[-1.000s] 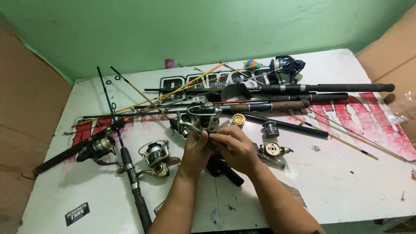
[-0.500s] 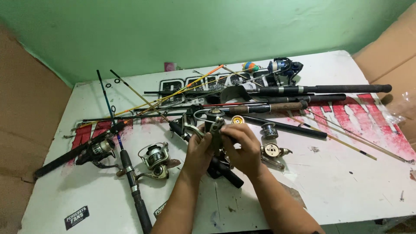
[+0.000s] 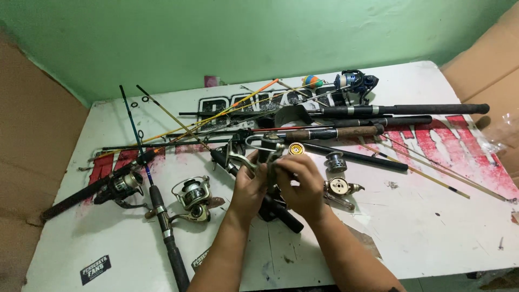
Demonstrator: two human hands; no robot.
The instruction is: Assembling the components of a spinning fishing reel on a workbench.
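At frame centre, the left hand [image 3: 250, 186] and right hand [image 3: 303, 184] both clasp a spinning reel [image 3: 266, 154] above the white desk [image 3: 432, 227], fingers curled tight.

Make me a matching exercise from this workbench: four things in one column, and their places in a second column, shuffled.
Things:
1. spinning reel
2. silver reel
3. float
4. gold knob

Places:
A. far edge of the table, near the green wall
B. held between the left hand and right hand
C. on the table left of the left hand
D. just beyond the right hand's fingers

Pairs: 1-B, 2-C, 3-A, 4-D
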